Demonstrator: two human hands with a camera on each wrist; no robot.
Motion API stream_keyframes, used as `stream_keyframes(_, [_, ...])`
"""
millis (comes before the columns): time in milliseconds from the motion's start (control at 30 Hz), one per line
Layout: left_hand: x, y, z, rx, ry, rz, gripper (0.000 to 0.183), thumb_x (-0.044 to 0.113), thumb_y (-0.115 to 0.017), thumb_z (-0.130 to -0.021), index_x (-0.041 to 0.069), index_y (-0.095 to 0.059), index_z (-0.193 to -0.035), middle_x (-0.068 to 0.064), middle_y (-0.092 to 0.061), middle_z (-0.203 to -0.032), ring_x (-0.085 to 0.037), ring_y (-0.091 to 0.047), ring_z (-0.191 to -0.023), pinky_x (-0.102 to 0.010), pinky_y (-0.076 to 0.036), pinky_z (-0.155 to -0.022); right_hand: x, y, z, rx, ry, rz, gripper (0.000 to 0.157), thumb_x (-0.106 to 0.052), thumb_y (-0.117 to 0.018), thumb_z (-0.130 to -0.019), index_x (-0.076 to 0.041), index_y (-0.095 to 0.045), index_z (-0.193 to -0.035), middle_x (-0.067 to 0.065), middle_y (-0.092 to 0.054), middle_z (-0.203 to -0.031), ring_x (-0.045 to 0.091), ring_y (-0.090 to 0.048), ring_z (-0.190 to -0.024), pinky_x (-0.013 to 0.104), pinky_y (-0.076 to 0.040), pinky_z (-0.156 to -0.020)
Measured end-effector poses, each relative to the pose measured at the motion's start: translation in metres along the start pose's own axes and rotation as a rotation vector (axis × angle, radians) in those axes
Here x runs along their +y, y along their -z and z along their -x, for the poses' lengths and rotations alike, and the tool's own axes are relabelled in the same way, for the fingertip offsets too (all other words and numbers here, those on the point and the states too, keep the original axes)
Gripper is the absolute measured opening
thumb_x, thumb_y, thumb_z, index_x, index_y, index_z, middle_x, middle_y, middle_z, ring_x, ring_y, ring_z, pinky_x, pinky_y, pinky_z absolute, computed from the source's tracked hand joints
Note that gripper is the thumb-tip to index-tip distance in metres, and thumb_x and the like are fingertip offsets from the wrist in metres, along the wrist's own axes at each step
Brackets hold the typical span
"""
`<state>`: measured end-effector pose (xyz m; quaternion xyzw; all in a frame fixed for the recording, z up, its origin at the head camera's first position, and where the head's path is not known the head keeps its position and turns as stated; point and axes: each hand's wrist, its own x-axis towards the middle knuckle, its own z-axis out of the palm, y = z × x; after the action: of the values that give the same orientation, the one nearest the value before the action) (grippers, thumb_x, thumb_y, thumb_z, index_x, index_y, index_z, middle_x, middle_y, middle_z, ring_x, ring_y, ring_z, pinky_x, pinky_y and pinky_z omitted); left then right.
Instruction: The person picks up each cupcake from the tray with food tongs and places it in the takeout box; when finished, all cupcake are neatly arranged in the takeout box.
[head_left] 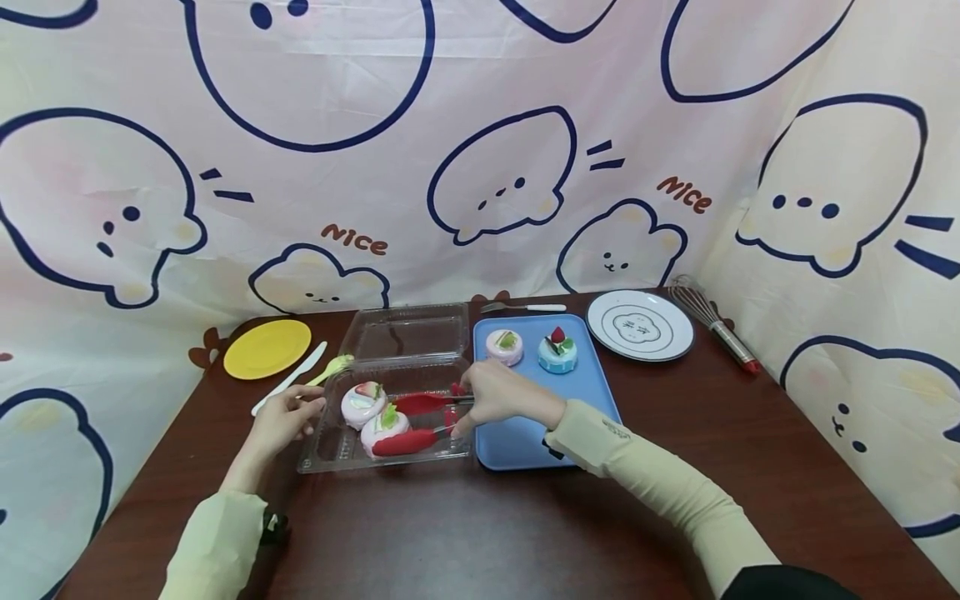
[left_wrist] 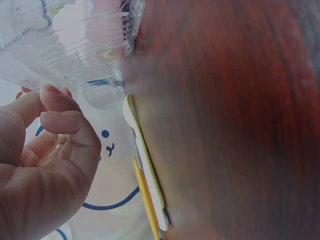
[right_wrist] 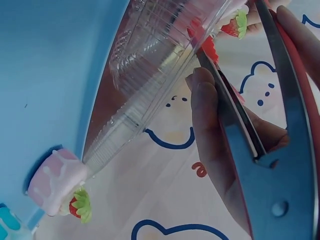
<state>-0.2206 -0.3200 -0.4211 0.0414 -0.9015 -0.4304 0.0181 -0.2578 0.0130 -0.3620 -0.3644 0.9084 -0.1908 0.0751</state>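
Dark wooden table [head_left: 465,542]; left of the frame's centre, right hand [head_left: 498,392] grips red-tipped metal tongs [head_left: 408,442] beside a round pink cake [head_left: 382,423] in a clear plastic box [head_left: 318,458]; likely soft, best pinched low; left hand [head_left: 281,421], hold unclear.

Cartoon cloth [head_left: 487,50] behind a dark table [head_left: 420,533]

The pale cloth, printed with navy-outlined faces [head_left: 322,92], hangs at the back and along both sides. Brown "Nice" lettering [head_left: 355,239] appears twice. The table is reddish-brown with streaked grain; soft light reflects off its near part.
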Motion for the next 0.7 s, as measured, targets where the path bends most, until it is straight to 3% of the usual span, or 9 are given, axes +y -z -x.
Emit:
stream_keyframes(133, [-0.0016, -0.0018, -0.0003, 0.019, -0.006, 0.011, 0.038, 0.022, -0.054, -0.090, -0.004, -0.051, -0.117, -0.007, -0.053, -0.068, -0.015, -0.051, -0.052, -0.035, -0.046, -0.050, 0.0003, -0.0038, -0.0031, -0.008, 0.007, -0.014, 0.056, -0.044, -0.081, -0.060, -0.002, -0.068, -0.094, -0.004, -0.048, -0.047, 0.007, -0.039, -0.042, 0.021, -0.033, -0.043])
stream_keyframes(267, [-0.0027, -0.0022, -0.0004, 0.011, -0.016, 0.016, 0.038, 0.023, -0.054, -0.090, -0.004, -0.051, -0.118, -0.008, -0.053, -0.070, -0.015, -0.051, -0.053, -0.031, -0.046, -0.051, 0.0007, -0.0075, -0.0056, -0.007, 0.012, -0.026, 0.055, -0.045, -0.081, -0.060, -0.002, -0.068, -0.094, -0.004, -0.050, -0.048, 0.008, -0.042, -0.043, 0.021, -0.035, -0.043])
stream_keyframes(500, [-0.0017, -0.0007, -0.0001, 0.001, -0.007, 0.005, 0.038, 0.024, -0.054, -0.091, -0.002, -0.051, -0.119, -0.008, -0.054, -0.072, -0.013, -0.053, -0.054, -0.027, -0.045, -0.051, -0.0012, -0.0090, -0.0087, -0.024, 0.008, -0.017, 0.052, -0.046, -0.080, -0.060, -0.004, -0.068, -0.088, -0.008, -0.033, -0.045, 0.005, -0.028, -0.040, 0.020, -0.028, -0.041])
stream_keyframes(700, [-0.0047, -0.0009, -0.0026, 0.006, -0.010, 0.009, 0.041, 0.028, -0.055, -0.090, -0.001, -0.052, -0.118, -0.009, -0.055, -0.073, -0.013, -0.053, -0.053, -0.032, -0.046, -0.050, -0.0033, -0.0077, -0.0100, -0.031, 0.005, -0.012, 0.056, -0.045, -0.081, -0.060, -0.004, -0.068, -0.094, -0.005, -0.047, -0.049, 0.007, -0.038, -0.044, 0.021, -0.034, -0.043])
